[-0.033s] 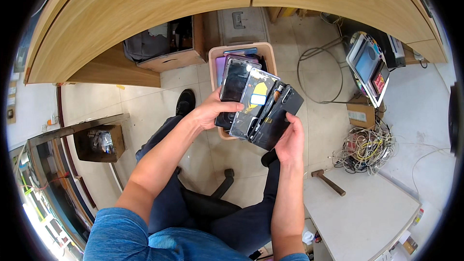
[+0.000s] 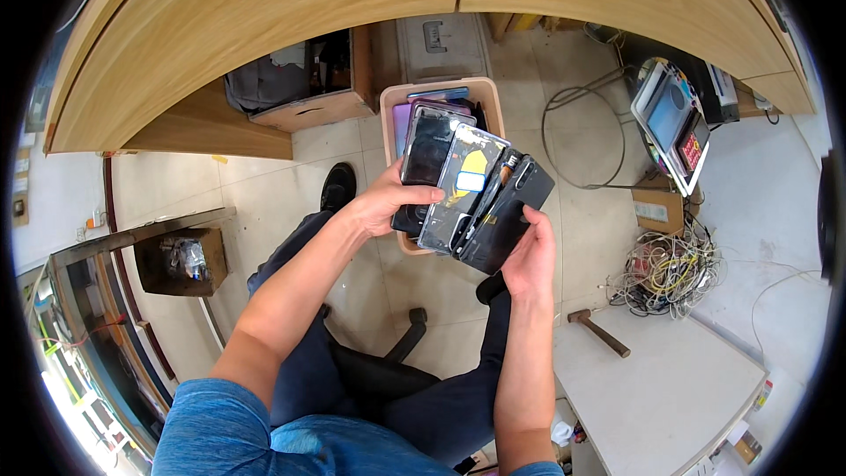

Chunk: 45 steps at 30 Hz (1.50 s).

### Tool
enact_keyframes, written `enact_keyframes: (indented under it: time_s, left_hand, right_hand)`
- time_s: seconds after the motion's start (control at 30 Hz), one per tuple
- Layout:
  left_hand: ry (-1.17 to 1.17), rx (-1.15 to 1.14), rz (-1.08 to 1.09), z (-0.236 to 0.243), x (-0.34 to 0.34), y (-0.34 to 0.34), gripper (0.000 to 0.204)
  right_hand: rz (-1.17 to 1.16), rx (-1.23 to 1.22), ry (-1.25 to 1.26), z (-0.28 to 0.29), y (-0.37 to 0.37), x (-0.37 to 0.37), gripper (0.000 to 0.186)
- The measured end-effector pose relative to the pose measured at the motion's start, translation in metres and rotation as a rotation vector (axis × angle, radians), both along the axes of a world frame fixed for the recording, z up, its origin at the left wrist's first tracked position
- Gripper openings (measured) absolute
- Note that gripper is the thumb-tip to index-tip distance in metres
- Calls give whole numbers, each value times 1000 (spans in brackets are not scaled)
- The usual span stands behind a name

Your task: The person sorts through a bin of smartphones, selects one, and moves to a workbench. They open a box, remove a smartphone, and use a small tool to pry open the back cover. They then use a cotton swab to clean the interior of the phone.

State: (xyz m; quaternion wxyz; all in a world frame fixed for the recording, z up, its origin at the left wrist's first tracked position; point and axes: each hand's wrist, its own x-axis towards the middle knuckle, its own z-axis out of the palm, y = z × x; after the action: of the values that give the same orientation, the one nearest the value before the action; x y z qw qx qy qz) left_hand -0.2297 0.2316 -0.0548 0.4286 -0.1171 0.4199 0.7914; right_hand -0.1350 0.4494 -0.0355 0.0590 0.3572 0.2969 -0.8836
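Observation:
My left hand [image 2: 388, 202] grips a fan of worn smartphones, its thumb pressing on a phone with a transparent back and yellow patch [image 2: 469, 167]. Beneath that one, to the left, lies a dark phone with a cracked, shiny face [image 2: 432, 145]. My right hand [image 2: 532, 256] is closed on the edge of a black smartphone [image 2: 506, 220], whose camera strip shows near its top. Between the black phone and the patched one, a gap shows loose inner parts. The phones are over a pinkish plastic bin [image 2: 386, 119] with more phones inside. My fingers underneath are hidden.
A wooden desk edge [image 2: 352, 0] curves across the far side. On the right, a white low table [image 2: 652, 388] bears a hammer [image 2: 602, 335], with tangled cables [image 2: 670, 273] behind it. Cardboard boxes [image 2: 308, 110] stand at far left; a small box [image 2: 181, 262] is nearer.

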Motion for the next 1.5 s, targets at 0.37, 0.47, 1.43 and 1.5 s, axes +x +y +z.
enact_keyframes:
  time_s: [0.37,0.47,1.43,1.5]
  left_hand:
    - [21,-13,-9,-3,1,0,67]
    - [18,-9,-5,-3,0,1,67]
    - [-96,98,31,-3,3,7,49]
    - [-37,122,23,-9,5,4,50]
  right_hand:
    - [-25,-7,-2,5,-1,-1,37]
    - [-32,0,-6,1,0,0,39]
    - [37,71,-8,-7,-2,1,38]
    - [78,77,-4,2,-11,0,44]
